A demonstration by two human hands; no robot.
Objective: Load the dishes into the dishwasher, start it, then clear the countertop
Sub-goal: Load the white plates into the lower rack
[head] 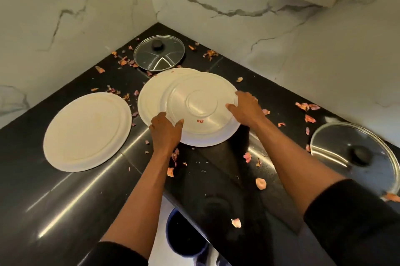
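black glossy stone countertop (65, 200): corner section | lone round steel plate (86, 131): flat, at left | upturned round steel plate (201, 103): mid-counter, overlapping lower steel plate (151, 97) | left hand (165, 129): fingers curled on upturned plate's near-left rim | right hand (246, 110): clasping its right rim | dried pink petals (260, 183): scattered

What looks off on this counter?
Dried petal scraps are strewn over the counter. The top plate, held by the left hand and right hand, looks upside down, off-centre on a second plate.
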